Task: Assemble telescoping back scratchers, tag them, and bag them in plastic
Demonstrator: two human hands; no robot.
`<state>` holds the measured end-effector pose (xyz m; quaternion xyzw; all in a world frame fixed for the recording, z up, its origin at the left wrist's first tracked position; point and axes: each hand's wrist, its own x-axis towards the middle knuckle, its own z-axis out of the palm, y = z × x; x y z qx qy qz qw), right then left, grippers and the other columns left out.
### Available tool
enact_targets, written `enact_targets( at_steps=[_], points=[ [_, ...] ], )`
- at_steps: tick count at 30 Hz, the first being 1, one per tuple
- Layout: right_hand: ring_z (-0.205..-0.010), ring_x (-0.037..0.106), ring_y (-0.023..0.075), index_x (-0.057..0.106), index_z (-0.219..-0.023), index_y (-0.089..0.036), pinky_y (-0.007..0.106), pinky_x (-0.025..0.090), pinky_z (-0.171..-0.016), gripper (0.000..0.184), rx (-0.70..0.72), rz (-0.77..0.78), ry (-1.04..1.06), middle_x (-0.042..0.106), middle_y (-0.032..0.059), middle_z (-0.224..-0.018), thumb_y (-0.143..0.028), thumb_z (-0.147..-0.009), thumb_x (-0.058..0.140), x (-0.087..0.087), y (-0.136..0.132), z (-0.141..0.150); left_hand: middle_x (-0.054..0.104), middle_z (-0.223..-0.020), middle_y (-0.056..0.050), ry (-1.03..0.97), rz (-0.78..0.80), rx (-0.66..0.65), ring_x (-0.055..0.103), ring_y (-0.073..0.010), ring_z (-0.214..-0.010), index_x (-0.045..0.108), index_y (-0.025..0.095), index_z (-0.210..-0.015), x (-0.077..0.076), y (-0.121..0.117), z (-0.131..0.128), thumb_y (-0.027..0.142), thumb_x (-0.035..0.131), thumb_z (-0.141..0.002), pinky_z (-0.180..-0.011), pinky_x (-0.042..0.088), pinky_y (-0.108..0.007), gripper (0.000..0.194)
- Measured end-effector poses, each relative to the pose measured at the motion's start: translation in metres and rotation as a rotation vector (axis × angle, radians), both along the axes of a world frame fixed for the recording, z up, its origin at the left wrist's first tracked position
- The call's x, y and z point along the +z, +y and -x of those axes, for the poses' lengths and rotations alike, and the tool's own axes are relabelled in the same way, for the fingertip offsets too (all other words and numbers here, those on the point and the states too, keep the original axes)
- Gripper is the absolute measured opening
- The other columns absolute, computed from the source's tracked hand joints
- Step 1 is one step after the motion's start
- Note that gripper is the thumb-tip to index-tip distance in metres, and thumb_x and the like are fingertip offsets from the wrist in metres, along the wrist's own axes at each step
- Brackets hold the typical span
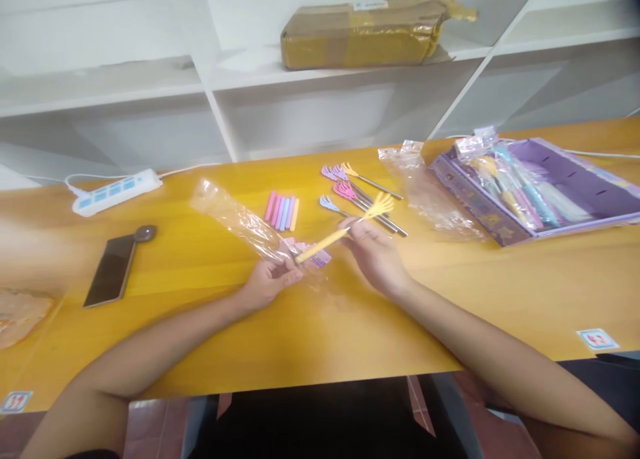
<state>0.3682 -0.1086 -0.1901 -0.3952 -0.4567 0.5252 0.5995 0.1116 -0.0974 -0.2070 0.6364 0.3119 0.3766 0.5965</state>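
A yellow back scratcher (325, 244) with a small hand-shaped head slants above the table. My right hand (374, 252) is closed round its shaft, just below the head. The fingers of my left hand (273, 280) pinch the mouth of a clear plastic bag (235, 212), close to the handle's lower end. Whether they also touch the handle I cannot tell. Under the handle shows a pink and purple printed card (320, 256). Beyond my hands lie several loose scratcher heads on metal rods (367, 196) and a row of coloured handle tubes (283, 211).
On the right, a purple tray box (520, 229) holds several bagged scratchers, with empty clear bags (425, 189) beside it. At left are a power strip (120, 191), a phone (110, 271) and a small dark round-ended object (145, 233). A taped parcel (360, 36) sits on the shelf behind.
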Motion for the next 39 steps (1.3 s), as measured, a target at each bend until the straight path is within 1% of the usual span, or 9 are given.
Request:
enact_targets(
  at_steps=[2, 4, 7, 11, 13, 17, 22, 34, 39],
  points=[
    [-0.082, 0.06, 0.0135, 0.064, -0.094, -0.022, 0.027, 0.055, -0.076, 0.042, 0.024, -0.012, 0.108, 0.059, 0.0018, -0.093, -0.062, -0.097, 0.077, 0.007, 0.005, -0.015, 0.077, -0.094, -0.008, -0.052, 0.042, 0.154, 0.073, -0.0235, -0.095, 0.066, 0.019, -0.071, -0.005, 0.002, 0.0, 0.06, 0.083, -0.091, -0.093, 0.061, -0.039, 0.049],
    [-0.06, 0.043, 0.0097, 0.058, -0.092, -0.022, 0.023, 0.041, -0.056, 0.043, 0.187, 0.023, 0.1, 0.046, -0.0026, -0.076, -0.061, -0.1, 0.073, 0.012, 0.007, -0.029, 0.075, -0.086, -0.005, -0.093, 0.063, 0.276, 0.07, -0.0189, -0.081, 0.065, 0.019, -0.072, -0.01, 0.005, 0.0, 0.061, 0.085, -0.089, -0.082, 0.06, -0.033, 0.05],
    [-0.052, 0.025, 0.008, 0.061, -0.092, -0.02, 0.022, 0.022, -0.048, 0.048, 0.447, 0.044, -0.163, 0.035, -0.0058, -0.065, -0.065, -0.107, 0.06, 0.019, 0.002, -0.041, 0.073, -0.083, -0.003, -0.135, 0.076, 0.357, 0.065, -0.0148, -0.074, 0.069, 0.018, -0.078, -0.015, 0.008, 0.001, 0.06, 0.086, -0.089, -0.075, 0.057, -0.029, 0.047],
    [-0.07, 0.053, 0.012, 0.071, -0.094, -0.016, 0.025, 0.041, -0.066, 0.056, 0.599, -0.097, -0.688, 0.06, 0.0025, -0.077, -0.063, -0.113, 0.049, 0.03, -0.008, -0.039, 0.069, -0.082, -0.001, -0.221, 0.051, 0.361, 0.066, -0.0143, -0.079, 0.067, 0.018, -0.078, -0.015, 0.01, 0.002, 0.054, 0.083, -0.094, -0.081, 0.057, -0.028, 0.043],
    [-0.08, 0.06, 0.0144, 0.073, -0.095, -0.016, 0.027, 0.045, -0.075, 0.055, 0.62, -0.164, -0.825, 0.069, 0.0049, -0.086, -0.06, -0.114, 0.047, 0.033, -0.01, -0.035, 0.07, -0.083, -0.001, -0.227, 0.045, 0.365, 0.068, -0.0149, -0.082, 0.069, 0.018, -0.08, -0.013, 0.01, 0.002, 0.053, 0.082, -0.096, -0.084, 0.057, -0.029, 0.04],
    [-0.081, 0.063, 0.0164, 0.073, -0.096, -0.017, 0.029, 0.047, -0.078, 0.054, 0.596, -0.168, -0.874, 0.073, 0.0058, -0.09, -0.058, -0.115, 0.044, 0.029, -0.007, -0.034, 0.075, -0.084, -0.003, -0.198, 0.1, 0.391, 0.072, -0.0178, -0.083, 0.073, 0.018, -0.086, -0.012, 0.01, 0.001, 0.06, 0.082, -0.093, -0.085, 0.061, -0.032, 0.043],
    [-0.077, 0.061, 0.0153, 0.073, -0.097, -0.016, 0.029, 0.046, -0.077, 0.056, 0.6, -0.138, -0.861, 0.073, 0.005, -0.089, -0.06, -0.115, 0.043, 0.023, -0.004, -0.036, 0.079, -0.084, -0.005, -0.194, 0.157, 0.331, 0.077, -0.0211, -0.08, 0.071, 0.019, -0.086, -0.016, 0.01, 0.0, 0.064, 0.083, -0.09, -0.082, 0.066, -0.037, 0.047],
    [-0.075, 0.057, 0.0142, 0.076, -0.1, -0.015, 0.028, 0.045, -0.075, 0.059, 0.654, -0.105, -0.809, 0.069, 0.0038, -0.085, -0.063, -0.114, 0.043, 0.022, -0.005, -0.032, 0.081, -0.086, -0.003, -0.212, 0.149, 0.349, 0.079, -0.0196, -0.081, 0.068, 0.019, -0.089, -0.022, 0.011, 0.0, 0.059, 0.088, -0.088, -0.084, 0.066, -0.035, 0.044],
    [-0.072, 0.054, 0.0133, 0.077, -0.101, -0.015, 0.027, 0.044, -0.072, 0.059, 0.644, -0.088, -0.778, 0.065, 0.0027, -0.081, -0.062, -0.114, 0.045, 0.021, -0.004, -0.034, 0.081, -0.087, -0.005, -0.202, 0.156, 0.284, 0.079, -0.021, -0.079, 0.069, 0.019, -0.089, -0.021, 0.009, 0.0, 0.058, 0.087, -0.089, -0.08, 0.067, -0.037, 0.043]
  ],
)
